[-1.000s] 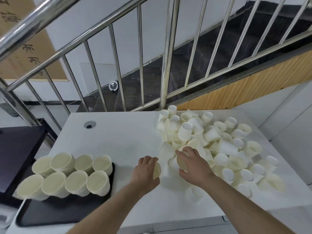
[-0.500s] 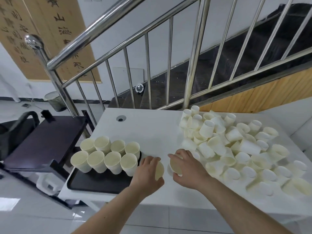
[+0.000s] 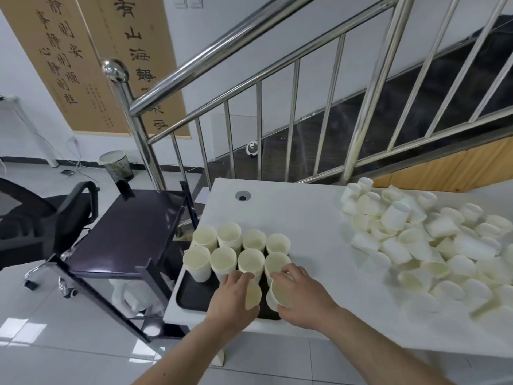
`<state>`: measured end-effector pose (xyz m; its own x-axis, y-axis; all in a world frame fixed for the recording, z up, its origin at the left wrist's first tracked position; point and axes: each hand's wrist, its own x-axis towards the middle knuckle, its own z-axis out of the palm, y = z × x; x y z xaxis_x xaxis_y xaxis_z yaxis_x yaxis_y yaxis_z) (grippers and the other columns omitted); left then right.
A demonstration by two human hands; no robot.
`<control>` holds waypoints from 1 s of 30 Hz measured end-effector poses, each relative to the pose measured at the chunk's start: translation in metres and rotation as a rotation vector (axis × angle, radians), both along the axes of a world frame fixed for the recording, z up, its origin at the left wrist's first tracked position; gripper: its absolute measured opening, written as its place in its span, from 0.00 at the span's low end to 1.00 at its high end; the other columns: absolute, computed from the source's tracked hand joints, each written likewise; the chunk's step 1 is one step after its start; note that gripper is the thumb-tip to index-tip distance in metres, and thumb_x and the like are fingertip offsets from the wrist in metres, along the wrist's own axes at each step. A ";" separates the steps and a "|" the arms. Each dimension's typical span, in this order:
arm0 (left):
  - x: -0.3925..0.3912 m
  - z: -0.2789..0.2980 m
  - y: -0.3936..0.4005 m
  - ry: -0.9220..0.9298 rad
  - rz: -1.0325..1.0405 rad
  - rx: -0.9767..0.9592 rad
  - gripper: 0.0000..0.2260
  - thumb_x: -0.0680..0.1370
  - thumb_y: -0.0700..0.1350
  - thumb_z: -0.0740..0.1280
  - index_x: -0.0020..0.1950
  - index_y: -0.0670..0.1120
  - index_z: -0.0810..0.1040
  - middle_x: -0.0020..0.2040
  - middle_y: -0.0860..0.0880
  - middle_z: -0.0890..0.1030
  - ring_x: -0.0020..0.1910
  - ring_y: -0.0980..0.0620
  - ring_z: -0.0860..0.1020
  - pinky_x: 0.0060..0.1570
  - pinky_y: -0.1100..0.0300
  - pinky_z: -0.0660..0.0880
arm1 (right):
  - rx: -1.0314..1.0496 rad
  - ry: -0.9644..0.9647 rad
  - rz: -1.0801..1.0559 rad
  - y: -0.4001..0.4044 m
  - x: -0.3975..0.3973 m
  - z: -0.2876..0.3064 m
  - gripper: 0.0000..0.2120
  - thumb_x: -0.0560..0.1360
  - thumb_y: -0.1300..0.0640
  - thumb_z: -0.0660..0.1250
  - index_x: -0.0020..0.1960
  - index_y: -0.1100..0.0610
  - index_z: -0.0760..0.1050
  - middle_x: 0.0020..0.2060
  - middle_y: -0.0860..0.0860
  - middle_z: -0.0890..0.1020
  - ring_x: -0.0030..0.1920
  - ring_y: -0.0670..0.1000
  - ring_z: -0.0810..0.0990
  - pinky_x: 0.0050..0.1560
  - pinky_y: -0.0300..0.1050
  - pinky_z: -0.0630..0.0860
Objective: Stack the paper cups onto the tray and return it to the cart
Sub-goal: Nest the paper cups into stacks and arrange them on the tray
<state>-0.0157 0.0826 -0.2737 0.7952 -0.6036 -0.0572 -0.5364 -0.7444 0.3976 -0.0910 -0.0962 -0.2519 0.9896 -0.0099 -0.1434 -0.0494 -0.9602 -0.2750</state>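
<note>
A black tray (image 3: 191,294) lies at the white table's left front corner with several upright cream paper cups (image 3: 223,258) in two rows on it. My left hand (image 3: 231,295) grips one paper cup (image 3: 253,293) over the tray's near part. Beside it, my right hand (image 3: 301,297) grips another paper cup (image 3: 281,294), just in front of the cup rows. A big heap of loose paper cups (image 3: 424,245) covers the table's right side. The dark cart (image 3: 125,232) stands left of the table.
A steel stair railing (image 3: 291,112) runs behind the white table (image 3: 294,218). A black office chair (image 3: 41,218) stands left of the cart, and a bin (image 3: 116,165) sits on the tiled floor further back. A round cable hole (image 3: 243,195) is at the table's back left.
Both hands carried their cups left from the heap to the tray. The view swung left, bringing the cart and chair into sight.
</note>
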 end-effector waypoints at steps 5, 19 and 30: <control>0.038 -0.012 0.057 0.018 -0.007 0.029 0.29 0.73 0.55 0.68 0.72 0.53 0.62 0.69 0.54 0.65 0.69 0.51 0.62 0.60 0.58 0.72 | 0.021 0.014 -0.031 0.058 0.034 -0.017 0.31 0.74 0.51 0.65 0.74 0.48 0.59 0.68 0.49 0.61 0.68 0.53 0.63 0.55 0.47 0.75; 0.095 -0.044 0.107 0.064 -0.051 0.033 0.31 0.73 0.55 0.70 0.73 0.54 0.61 0.70 0.54 0.64 0.69 0.51 0.61 0.62 0.59 0.70 | 0.009 0.117 -0.074 0.118 0.088 -0.047 0.32 0.74 0.50 0.68 0.74 0.52 0.59 0.67 0.51 0.62 0.66 0.54 0.66 0.50 0.48 0.76; 0.104 -0.050 0.113 0.077 -0.026 -0.007 0.34 0.72 0.54 0.72 0.73 0.55 0.60 0.70 0.55 0.64 0.69 0.51 0.61 0.62 0.59 0.70 | -0.001 0.098 -0.037 0.126 0.103 -0.068 0.33 0.73 0.49 0.70 0.74 0.52 0.60 0.66 0.49 0.63 0.64 0.54 0.67 0.43 0.47 0.74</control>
<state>0.0888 0.1953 -0.3235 0.7727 -0.6245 -0.1133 -0.5231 -0.7277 0.4436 0.0120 0.0302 -0.3201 0.9698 -0.0460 -0.2393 -0.1112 -0.9574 -0.2664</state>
